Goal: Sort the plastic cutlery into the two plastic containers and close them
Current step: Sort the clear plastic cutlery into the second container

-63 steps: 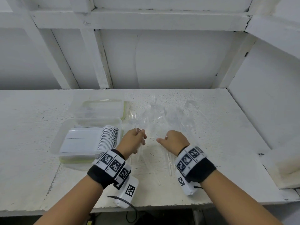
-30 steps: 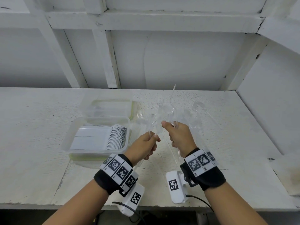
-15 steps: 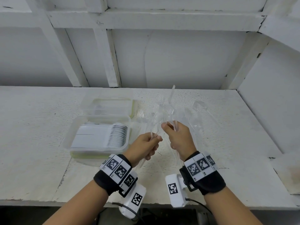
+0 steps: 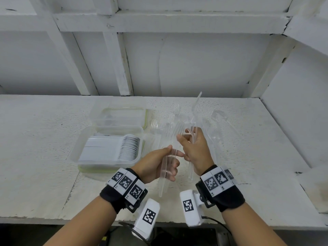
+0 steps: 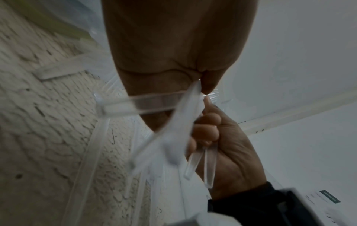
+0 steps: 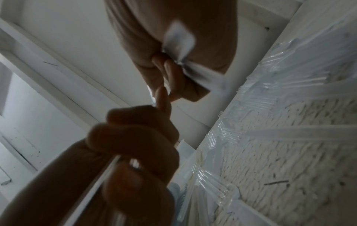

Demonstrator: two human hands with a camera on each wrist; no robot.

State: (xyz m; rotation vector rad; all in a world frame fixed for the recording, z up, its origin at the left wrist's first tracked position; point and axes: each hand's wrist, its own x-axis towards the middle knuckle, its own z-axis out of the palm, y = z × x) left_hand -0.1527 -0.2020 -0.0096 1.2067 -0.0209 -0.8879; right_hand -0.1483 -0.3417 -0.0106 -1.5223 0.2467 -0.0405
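Both hands raised above a white table (image 4: 53, 139), close together. Left hand (image 4: 156, 166) clenched around a bundle of clear plastic cutlery (image 4: 166, 167), fingers (image 4: 173, 172) curled over the handles, thumb pressed along the top; handle ends poking out below the palm toward the wrist, the far ends passing up beyond the fingertips toward the other hand. Right hand (image 4: 195, 150) likewise grasping several clear pieces (image 4: 192, 125), thumb and curled fingers closed on them, one long piece rising past the fingertips and tilting away, the handles hanging down beside the wrist. Fingertips of the two hands nearly touching, contact not clear. In the left wrist view, same grip seen from below: left hand (image 5: 173, 45) pinching blurred clear handles (image 5: 154, 102), right hand (image 5: 228, 145) just beyond with fingers wrapped around its handles. In the right wrist view, right hand (image 6: 173, 45) and left hand (image 6: 135, 145) dark and blurred, kind of cutlery not readable. Beyond the fingertips of both hands, a loose pile of clear forks and other pieces (image 4: 168, 125) lying on the table. To the left of the left fingers, an open plastic container (image 4: 78, 153) packed with white spoons (image 4: 127, 148); just behind it, a second clear container (image 4: 120, 116), contents hard to tell.
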